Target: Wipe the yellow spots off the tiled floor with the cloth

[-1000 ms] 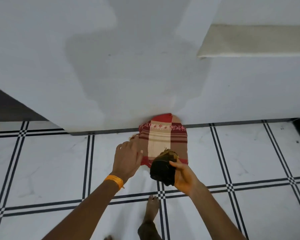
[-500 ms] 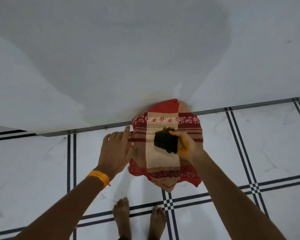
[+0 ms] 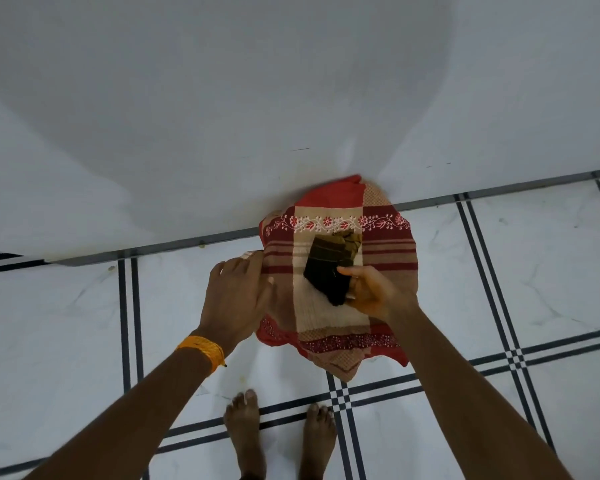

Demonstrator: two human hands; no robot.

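Observation:
A red and beige patterned cloth (image 3: 336, 317) lies spread on the white tiled floor (image 3: 59, 323) against the wall. My right hand (image 3: 371, 292) holds a small folded dark cloth (image 3: 329, 268) over the middle of the red cloth. My left hand (image 3: 236, 296) rests with spread fingers at the red cloth's left edge, touching it. Faint yellow specks show on the floor near the wall base (image 3: 201, 244) and near my left wrist (image 3: 243, 377).
A white wall (image 3: 257, 98) rises straight ahead, with a dark strip along its base. My two bare feet (image 3: 246, 431) stand on the black grid lines below the cloth. An orange band is on my left wrist.
The view has tilted down and closer to the floor. My right hand carried the dark cloth from the red cloth's near edge to above its middle. My left hand stays at its left edge.

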